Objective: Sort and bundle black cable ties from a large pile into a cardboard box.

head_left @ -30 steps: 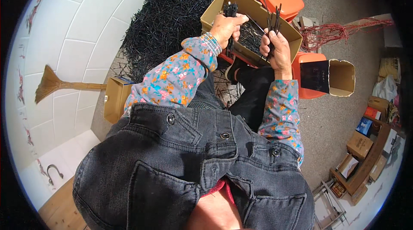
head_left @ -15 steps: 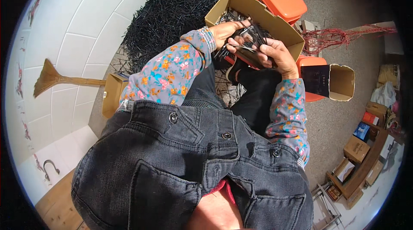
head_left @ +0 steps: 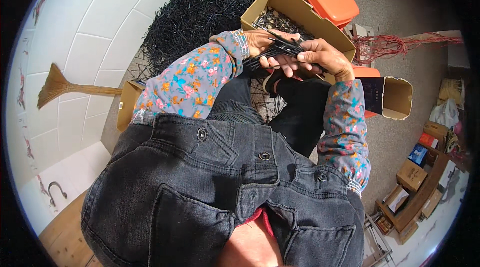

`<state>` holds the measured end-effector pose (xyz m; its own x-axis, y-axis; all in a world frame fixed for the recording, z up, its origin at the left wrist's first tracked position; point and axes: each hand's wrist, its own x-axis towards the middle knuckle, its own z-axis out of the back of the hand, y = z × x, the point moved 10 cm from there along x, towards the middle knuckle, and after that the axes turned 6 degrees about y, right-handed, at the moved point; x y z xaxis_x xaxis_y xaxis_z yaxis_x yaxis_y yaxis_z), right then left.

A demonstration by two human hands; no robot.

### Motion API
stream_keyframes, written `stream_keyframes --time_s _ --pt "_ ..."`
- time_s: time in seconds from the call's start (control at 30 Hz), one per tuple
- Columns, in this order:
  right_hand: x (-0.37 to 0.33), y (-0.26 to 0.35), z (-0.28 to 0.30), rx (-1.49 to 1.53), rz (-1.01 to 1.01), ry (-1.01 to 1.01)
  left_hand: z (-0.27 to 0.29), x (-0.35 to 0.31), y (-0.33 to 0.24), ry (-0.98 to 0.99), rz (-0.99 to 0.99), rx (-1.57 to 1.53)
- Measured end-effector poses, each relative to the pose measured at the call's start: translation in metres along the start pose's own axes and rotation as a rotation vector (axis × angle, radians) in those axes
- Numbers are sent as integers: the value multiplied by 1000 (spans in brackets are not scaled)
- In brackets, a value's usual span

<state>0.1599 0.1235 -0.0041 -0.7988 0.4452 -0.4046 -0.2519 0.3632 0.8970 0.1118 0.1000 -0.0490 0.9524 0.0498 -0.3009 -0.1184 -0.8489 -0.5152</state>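
The left grip (head_left: 261, 41) and the right grip (head_left: 329, 58) are both closed on one loose bundle of black sticks (head_left: 284, 47), held between them over the near side of the cardboard box (head_left: 302, 10); how the lower fingers wrap it is partly hidden. Some ends jut toward the far left and the sticks lie at uneven slants, so good handling would mean one grip light but steady while the other turns strays parallel. Squeezed hard, such thin pieces would probably cross or slip. Working above the box, where loose pieces (head_left: 274, 19) lie, seems wise: a dropped stick should land there, apart from the dark heap (head_left: 200, 12) at far left
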Motion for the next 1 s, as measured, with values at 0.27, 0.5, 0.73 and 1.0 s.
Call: stream_keyframes --time_s 0.27,0.5,0.73,1.0 --pt "3 8 0 -40 32 -53 1 2 11 173 -51 -235" --pt "-1 6 5 -144 -25 -78 -10 -1 8 128 -93 -238" --pt "-7 8 2 -166 -90 -43 -18 -4 13 220 -5 -215" --pt "-41 -21 53 -179 -197 -90 2 -22 6 63 -105 -47"
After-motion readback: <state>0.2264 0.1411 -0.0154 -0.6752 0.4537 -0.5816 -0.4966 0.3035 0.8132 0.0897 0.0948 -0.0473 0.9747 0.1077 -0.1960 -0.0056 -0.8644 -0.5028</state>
